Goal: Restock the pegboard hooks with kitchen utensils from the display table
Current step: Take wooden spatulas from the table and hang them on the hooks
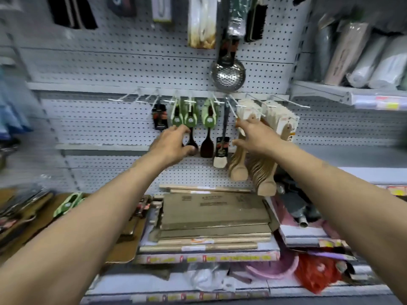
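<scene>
— Hands first: what has each got?

— My left hand (174, 142) is up at the pegboard (110, 67), fingers curled round the handle of a black spoon (191, 137) with a green card header, which hangs from a hook (189, 101) in the middle row. My right hand (253, 137) reaches toward the bundle of wooden spatulas (242, 164). I can't tell from this blurred view whether its fingers pinch a spatula's card or only touch the hook beside it.

— And the stock to be hung?

— One more green-carded utensil (70, 203) lies on the display table (123, 256) under my left forearm, with dark-handled pieces just beside it, too smeared to name.

— So how do I finish this step cleanly?

— I'd judge the spoon is being seated. Slide its card hole fully along the hook's wire to the board so it hangs straight, next to the black spatula (206, 148). Steady the neighbouring cards with the right hand so nothing swings off. The risk is crowding: the wooden bundle sits packed tight, and a nudge could knock the front one loose.
</scene>
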Demonstrator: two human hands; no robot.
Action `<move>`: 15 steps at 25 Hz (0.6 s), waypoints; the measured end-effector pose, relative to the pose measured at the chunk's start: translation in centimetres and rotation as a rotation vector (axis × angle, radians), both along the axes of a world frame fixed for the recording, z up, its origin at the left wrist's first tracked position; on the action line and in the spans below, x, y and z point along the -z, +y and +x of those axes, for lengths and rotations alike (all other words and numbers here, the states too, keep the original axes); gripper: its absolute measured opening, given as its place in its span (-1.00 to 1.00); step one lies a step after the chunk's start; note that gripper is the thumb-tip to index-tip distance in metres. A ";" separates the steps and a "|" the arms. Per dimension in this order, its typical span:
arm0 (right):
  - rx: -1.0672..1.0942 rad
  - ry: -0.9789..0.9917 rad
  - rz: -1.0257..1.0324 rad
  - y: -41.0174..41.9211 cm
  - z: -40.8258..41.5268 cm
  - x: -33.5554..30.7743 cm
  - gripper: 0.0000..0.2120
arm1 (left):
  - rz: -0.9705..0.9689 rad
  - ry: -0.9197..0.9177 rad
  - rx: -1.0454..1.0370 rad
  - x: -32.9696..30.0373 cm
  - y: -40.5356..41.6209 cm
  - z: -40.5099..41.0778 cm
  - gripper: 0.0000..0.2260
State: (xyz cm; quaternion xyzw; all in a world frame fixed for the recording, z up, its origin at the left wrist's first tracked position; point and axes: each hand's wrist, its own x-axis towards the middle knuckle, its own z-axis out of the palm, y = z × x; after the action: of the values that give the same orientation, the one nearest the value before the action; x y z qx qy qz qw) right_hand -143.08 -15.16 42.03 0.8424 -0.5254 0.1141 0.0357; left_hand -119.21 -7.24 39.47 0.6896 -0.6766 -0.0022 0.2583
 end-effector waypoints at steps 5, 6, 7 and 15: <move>-0.218 0.014 -0.151 8.6 7.1 -1.6 -0.42 | -0.066 -0.058 -0.076 -1.1 9.8 6.3 -0.53; -0.256 -0.007 -0.164 10.0 8.6 -1.5 -0.43 | -0.080 -0.059 -0.091 -0.8 11.3 7.6 -0.54; -0.289 -0.028 -0.166 11.0 10.2 -1.3 -0.43 | -0.090 -0.068 -0.108 -0.4 12.6 8.9 -0.54; -0.493 -0.052 -0.105 18.7 30.3 -0.7 -0.46 | -0.113 -0.087 -0.311 1.0 23.8 26.9 -0.55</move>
State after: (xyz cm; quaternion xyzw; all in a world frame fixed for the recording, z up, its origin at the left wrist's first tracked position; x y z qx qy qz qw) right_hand -112.78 3.56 42.72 0.9388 -0.2983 0.1681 0.0369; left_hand -92.33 16.56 38.47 0.7699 -0.5712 0.1056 0.2643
